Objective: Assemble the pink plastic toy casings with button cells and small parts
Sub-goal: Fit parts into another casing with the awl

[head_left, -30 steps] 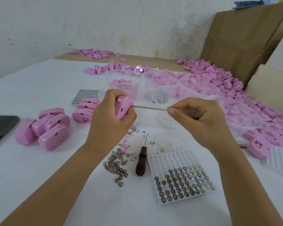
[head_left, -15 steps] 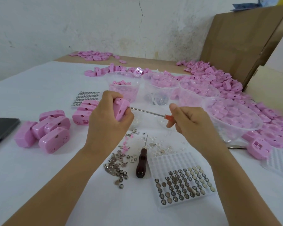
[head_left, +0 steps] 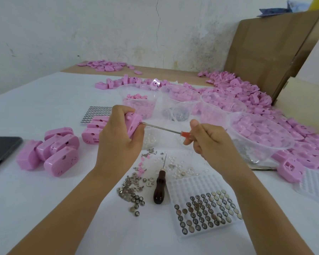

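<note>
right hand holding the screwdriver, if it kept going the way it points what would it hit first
The pink casing gripped in the left hand: the screwdriver in the right hand points at it, its tip apparently already at the casing's side.

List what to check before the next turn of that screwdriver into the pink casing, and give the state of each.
1. Casing secured: the left hand grips the pink casing. Ok.
2. Driver held: the right hand grips the screwdriver by its red handle. Ok.
3. Tip seated in a screw head: the tip meets the casing's face, but the contact is too small to see. Cannot tell.
4. Spare screws at hand: loose screws lie on the table below the hands. Ok.
5. Clear path: the awl lies flat between the forearms, touching neither. Ok.
</note>
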The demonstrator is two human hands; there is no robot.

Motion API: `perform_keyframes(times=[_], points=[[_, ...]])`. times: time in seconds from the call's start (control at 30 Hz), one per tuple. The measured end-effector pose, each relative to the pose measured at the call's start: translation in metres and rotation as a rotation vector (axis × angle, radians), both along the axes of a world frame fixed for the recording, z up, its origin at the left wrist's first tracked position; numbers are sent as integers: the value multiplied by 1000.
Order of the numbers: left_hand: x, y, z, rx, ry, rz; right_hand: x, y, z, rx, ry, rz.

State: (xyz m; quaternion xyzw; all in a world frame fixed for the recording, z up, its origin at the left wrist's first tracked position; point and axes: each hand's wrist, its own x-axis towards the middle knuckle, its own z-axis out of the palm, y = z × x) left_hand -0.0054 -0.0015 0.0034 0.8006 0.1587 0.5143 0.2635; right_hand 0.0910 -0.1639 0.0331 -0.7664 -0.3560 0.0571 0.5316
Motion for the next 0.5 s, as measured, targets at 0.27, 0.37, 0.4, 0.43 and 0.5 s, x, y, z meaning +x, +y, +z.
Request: perform_keyframes(times=[0.27, 0.37, 0.4, 0.43, 0.5], points=[[-1, 1, 1, -19, 10, 16, 0, -6, 2, 130, -69, 125], [-2, 3, 1, 2, -2, 14, -4, -4, 4, 119, -14, 110], [-2, 3, 1, 3, -8, 12, -4, -4, 3, 104, 19, 103], [-2, 3, 1, 2, -13, 9, -2, -3, 2, 90, 55, 97], [-3, 3, 1, 3, -14, 6, -2, -1, 1, 64, 135, 97]])
